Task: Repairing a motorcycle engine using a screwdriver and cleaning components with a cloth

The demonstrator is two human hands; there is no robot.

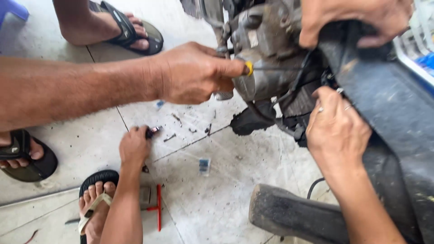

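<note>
The left hand comes in from 9 o'clock. Its fingers are curled tight around the handle of a yellow-collared, thin-shafted metal screwdriver. The shaft lies level and points toward 3 o'clock, running across the grey, grimy cast-metal engine casing into the gap behind it. The closed fist probably keeps the tool steady and in line with that narrow opening.

The right hand, with rings on two fingers, reaches up from 5 o'clock into the tangle of black cables and fittings just beside the screwdriver's tip. Its fingertips are buried among these parts, so I cannot tell whether they grip anything or only push parts aside.

At 1 o'clock another person's hand presses on the edge of the dusty black plastic body panel, apparently holding it back to clear the way in. At 7 o'clock a smaller co-worker's hand touches small loose bits on the pale tiled floor. A red T-handled tool lies near it, and feet in black sandals stand around.
</note>
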